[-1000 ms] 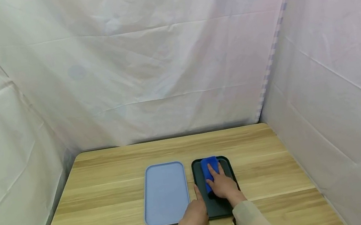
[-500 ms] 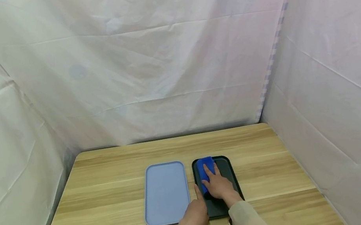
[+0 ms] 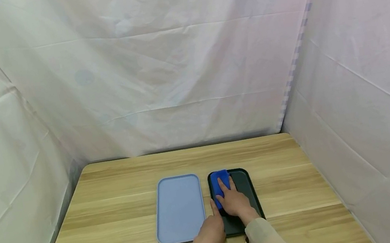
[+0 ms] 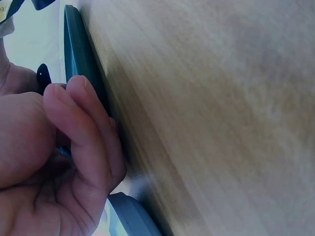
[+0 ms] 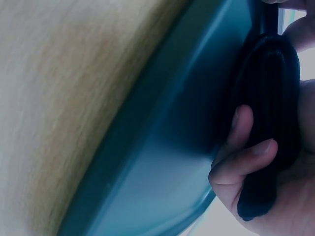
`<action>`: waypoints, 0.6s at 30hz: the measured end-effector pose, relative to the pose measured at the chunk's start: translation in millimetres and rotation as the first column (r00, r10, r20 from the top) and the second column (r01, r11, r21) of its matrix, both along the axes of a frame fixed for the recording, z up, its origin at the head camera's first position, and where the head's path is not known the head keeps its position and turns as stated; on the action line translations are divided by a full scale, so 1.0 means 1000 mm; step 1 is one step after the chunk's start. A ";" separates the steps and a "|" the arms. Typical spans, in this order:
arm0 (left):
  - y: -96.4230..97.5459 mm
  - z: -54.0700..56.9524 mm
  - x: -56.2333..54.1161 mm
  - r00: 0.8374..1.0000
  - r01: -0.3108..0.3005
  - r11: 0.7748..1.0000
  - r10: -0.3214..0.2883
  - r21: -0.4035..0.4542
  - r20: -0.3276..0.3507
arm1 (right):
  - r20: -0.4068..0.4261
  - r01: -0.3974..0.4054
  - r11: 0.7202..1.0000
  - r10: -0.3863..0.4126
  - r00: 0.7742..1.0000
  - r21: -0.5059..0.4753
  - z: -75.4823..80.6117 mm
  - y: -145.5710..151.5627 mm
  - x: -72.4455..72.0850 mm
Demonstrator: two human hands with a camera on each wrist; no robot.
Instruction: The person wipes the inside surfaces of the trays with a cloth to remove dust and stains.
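On the dark green tray [image 3: 243, 184] lies a folded blue cloth [image 3: 220, 179], up against the tray's left side. My right hand [image 3: 235, 203] holds it down, index and middle fingers spread along its top. In the right wrist view, the ring and little fingers curl round the cloth's shaded lower part [image 5: 270, 93], inside the tray's raised rim [image 5: 152, 132]. My left hand [image 3: 209, 231] is at the same tray's left edge, its index finger straight along the rim. The left wrist view has its other fingers [image 4: 91, 132] loosely curled, with nothing visible in them.
A light blue tray [image 3: 179, 210] lies flat just left of the dark one, its lower right corner close by my left hand. Both trays rest on a wood-grain table [image 3: 118, 220]. White sheets [image 3: 185, 63] hang behind and on both sides.
My right hand has slid left across the dark tray, carrying the blue cloth from near the middle to the left side. My left hand and both trays look nearly still.
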State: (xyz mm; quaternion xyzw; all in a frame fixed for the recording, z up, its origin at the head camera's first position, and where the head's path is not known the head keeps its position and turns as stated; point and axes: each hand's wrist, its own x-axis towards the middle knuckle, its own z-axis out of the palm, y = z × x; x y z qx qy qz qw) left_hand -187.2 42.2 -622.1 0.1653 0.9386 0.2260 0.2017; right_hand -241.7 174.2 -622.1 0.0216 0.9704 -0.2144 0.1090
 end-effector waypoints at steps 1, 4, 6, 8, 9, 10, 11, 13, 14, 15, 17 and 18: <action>0.000 0.000 0.000 1.000 0.001 1.000 -0.001 -0.001 -0.004 | 0.001 0.000 1.000 0.000 1.000 0.004 0.000 0.000 0.000; 0.000 -0.001 0.000 1.000 -0.001 1.000 0.001 -0.005 -0.008 | 0.005 -0.003 1.000 0.003 1.000 0.018 0.000 0.000 0.000; 0.000 -0.001 0.001 1.000 0.001 1.000 -0.001 -0.005 -0.012 | 0.008 -0.009 1.000 0.009 1.000 0.027 -0.001 0.000 0.000; 0.000 -0.002 0.001 1.000 0.003 1.000 -0.003 -0.002 -0.015 | 0.009 -0.016 0.999 0.016 1.000 0.036 -0.002 0.000 -0.001; 0.000 -0.003 0.001 1.000 0.004 1.000 -0.004 0.001 -0.018 | 0.009 -0.017 0.999 0.017 1.000 0.039 -0.002 0.000 -0.001; 0.000 -0.003 0.001 1.000 0.005 1.000 -0.005 0.001 -0.019 | 0.008 -0.019 0.999 0.019 1.000 0.042 -0.002 0.000 -0.001; 0.000 -0.004 0.001 1.000 0.006 1.000 -0.006 0.002 -0.023 | 0.006 -0.020 0.999 0.020 1.000 0.043 -0.002 0.000 -0.001; 0.000 -0.005 0.001 1.000 0.001 1.000 -0.001 0.004 -0.024 | 0.006 -0.020 0.999 0.020 1.000 0.041 -0.002 0.000 0.000; 0.000 -0.005 0.001 1.000 -0.002 1.000 0.003 0.004 -0.025 | 0.006 -0.019 0.999 0.019 1.000 0.040 -0.001 0.000 0.000; 0.000 -0.005 0.002 1.000 -0.006 1.000 0.006 0.005 -0.025 | 0.007 -0.019 0.999 0.018 1.000 0.038 -0.001 0.000 0.001; 0.000 -0.005 0.002 1.000 -0.010 1.000 0.010 0.003 -0.027 | 0.011 -0.019 0.999 0.019 1.000 0.036 0.000 0.000 0.001; 0.000 -0.004 0.002 1.000 -0.012 1.000 0.012 0.002 -0.028 | 0.013 -0.019 0.999 0.019 1.000 0.033 0.000 0.000 0.002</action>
